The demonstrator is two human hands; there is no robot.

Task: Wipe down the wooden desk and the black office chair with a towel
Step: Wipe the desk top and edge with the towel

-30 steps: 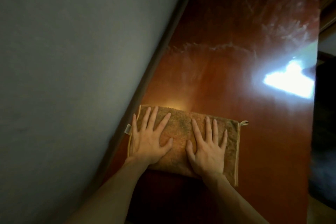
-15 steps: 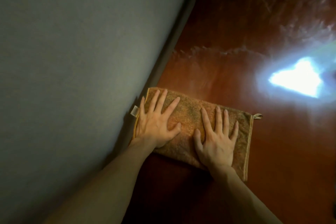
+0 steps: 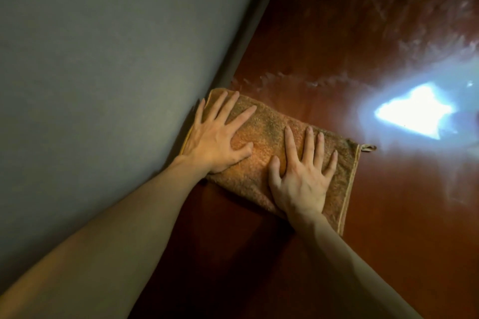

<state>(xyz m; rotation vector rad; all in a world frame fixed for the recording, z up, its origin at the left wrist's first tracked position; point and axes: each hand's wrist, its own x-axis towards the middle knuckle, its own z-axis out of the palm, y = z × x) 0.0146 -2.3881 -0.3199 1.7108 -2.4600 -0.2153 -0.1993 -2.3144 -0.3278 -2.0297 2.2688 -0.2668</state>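
Towel (image 3: 261,134) on desk (image 3: 388,215), just beside wall (image 3: 103,72)

Towel (image 3: 272,147): rough orange terry cloth, hemmed edge. Desk (image 3: 324,41): glossy reddish-brown wood, streaked. Wall (image 3: 103,59): matt grey.

Towel: orange-brown towel (image 3: 267,153), folded to a rectangle, flat on tabletop, left end against wall, small loop at right corner.
Left hand: left hand (image 3: 217,137) flat, fingers spread, pressing towel's left half.
Right hand: right hand (image 3: 302,176) flat, fingers spread, pressing right half.
Tabletop: reddish wooden tabletop (image 3: 388,215), glossy; bright glare patch (image 3: 414,114) right of towel; streaky marks beyond.
Wall: grey wall (image 3: 103,72), left side.
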